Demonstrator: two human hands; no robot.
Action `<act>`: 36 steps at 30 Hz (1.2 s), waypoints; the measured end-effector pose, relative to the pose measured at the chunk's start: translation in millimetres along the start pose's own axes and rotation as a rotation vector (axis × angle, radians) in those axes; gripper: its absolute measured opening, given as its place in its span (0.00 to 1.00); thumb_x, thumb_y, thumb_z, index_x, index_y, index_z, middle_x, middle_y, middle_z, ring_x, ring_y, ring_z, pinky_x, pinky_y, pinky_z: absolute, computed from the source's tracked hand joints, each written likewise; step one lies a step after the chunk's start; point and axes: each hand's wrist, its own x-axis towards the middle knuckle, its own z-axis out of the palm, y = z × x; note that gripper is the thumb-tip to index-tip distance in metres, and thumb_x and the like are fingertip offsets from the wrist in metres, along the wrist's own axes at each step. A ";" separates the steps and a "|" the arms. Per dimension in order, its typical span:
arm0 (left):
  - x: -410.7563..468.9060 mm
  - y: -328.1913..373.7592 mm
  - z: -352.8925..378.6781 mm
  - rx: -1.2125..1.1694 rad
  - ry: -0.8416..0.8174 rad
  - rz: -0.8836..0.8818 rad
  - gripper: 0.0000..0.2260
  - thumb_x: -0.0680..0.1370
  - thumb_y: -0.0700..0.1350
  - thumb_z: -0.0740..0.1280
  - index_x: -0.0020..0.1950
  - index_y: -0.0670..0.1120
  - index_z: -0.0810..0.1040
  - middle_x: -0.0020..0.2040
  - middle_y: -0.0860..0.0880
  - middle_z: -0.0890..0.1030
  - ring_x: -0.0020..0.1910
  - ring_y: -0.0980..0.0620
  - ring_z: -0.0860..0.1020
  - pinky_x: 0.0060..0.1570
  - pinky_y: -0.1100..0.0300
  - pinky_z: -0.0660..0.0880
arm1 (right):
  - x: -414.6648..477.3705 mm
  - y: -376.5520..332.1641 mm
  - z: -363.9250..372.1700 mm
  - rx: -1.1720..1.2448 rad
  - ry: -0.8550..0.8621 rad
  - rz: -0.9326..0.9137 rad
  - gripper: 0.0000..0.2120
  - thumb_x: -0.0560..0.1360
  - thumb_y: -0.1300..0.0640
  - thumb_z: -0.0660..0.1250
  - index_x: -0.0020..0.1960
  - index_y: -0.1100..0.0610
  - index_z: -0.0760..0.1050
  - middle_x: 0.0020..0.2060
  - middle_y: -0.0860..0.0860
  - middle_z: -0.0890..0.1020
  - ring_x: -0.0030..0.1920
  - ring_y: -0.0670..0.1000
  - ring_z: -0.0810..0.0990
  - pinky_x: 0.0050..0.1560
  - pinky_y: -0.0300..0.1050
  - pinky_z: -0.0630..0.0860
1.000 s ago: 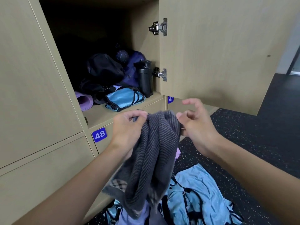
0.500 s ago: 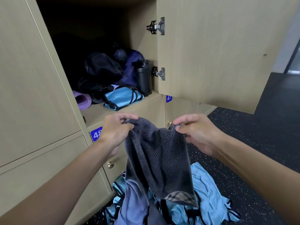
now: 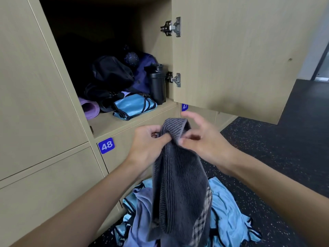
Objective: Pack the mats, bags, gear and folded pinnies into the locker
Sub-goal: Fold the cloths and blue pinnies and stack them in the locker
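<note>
While the grey towel [image 3: 179, 175] hung bunched in front of the open locker [image 3: 114, 123], below its shelf, the left hand [image 3: 147, 145] gripped its top fold in curled fingers and the right hand [image 3: 204, 139] pinched the same fold, forefinger lifted. Under it, loose blue pinnies [image 3: 226, 211] lay on the floor. Inside the locker sat a folded blue pinny [image 3: 133, 107], a purple mat [image 3: 89, 108], dark bags [image 3: 110, 72] and a black bottle [image 3: 157, 84]

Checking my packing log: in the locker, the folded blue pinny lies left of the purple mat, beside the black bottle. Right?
Not quite: the head view shows the pinny lying right of the mat, not left. It is in the locker, beside the bottle.
</note>
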 end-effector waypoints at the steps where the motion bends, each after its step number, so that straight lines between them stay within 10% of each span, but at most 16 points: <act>1: 0.0 0.0 -1.3 -0.010 -0.005 -0.005 0.02 0.76 0.36 0.72 0.46 0.39 0.85 0.42 0.41 0.86 0.39 0.49 0.82 0.47 0.47 0.80 | 0.1 -1.2 0.0 -0.007 0.035 -0.025 0.25 0.76 0.70 0.67 0.67 0.49 0.69 0.41 0.55 0.82 0.43 0.49 0.81 0.49 0.37 0.78; 9: 2.5 2.3 0.3 -0.058 0.075 0.013 0.04 0.76 0.35 0.72 0.45 0.42 0.85 0.43 0.41 0.86 0.42 0.45 0.82 0.54 0.42 0.80 | -1.1 1.2 1.2 0.070 0.050 0.053 0.24 0.81 0.63 0.62 0.73 0.46 0.65 0.54 0.64 0.80 0.57 0.60 0.80 0.62 0.57 0.76; 15: 1.5 7.4 -4.1 -0.076 0.037 0.006 0.04 0.75 0.36 0.73 0.43 0.43 0.87 0.43 0.38 0.85 0.39 0.44 0.81 0.52 0.40 0.79 | -0.4 5.8 8.0 0.167 -0.009 -0.165 0.31 0.76 0.63 0.70 0.73 0.45 0.63 0.59 0.48 0.81 0.55 0.44 0.82 0.58 0.36 0.76; 21: -0.6 12.1 -5.8 -0.190 -0.042 -0.033 0.07 0.78 0.35 0.69 0.53 0.41 0.84 0.47 0.40 0.86 0.43 0.49 0.83 0.48 0.59 0.81 | 9.0 11.0 9.2 0.037 0.210 -0.201 0.09 0.78 0.68 0.64 0.56 0.58 0.78 0.48 0.56 0.84 0.47 0.53 0.82 0.52 0.46 0.78; 29: -2.8 22.4 -16.2 -0.435 -0.187 -0.020 0.20 0.79 0.27 0.62 0.67 0.43 0.76 0.59 0.40 0.82 0.54 0.49 0.82 0.54 0.59 0.80 | -0.3 6.5 21.8 0.146 -0.013 -0.067 0.07 0.78 0.59 0.69 0.53 0.49 0.80 0.50 0.47 0.85 0.53 0.47 0.82 0.59 0.42 0.77; 36: -9.5 9.7 -10.3 -0.193 -0.118 -0.051 0.19 0.76 0.27 0.67 0.62 0.46 0.78 0.53 0.40 0.84 0.51 0.48 0.82 0.54 0.55 0.80 | 8.7 14.4 21.6 0.126 0.206 -0.013 0.10 0.74 0.68 0.69 0.54 0.59 0.81 0.43 0.58 0.85 0.40 0.52 0.81 0.49 0.55 0.80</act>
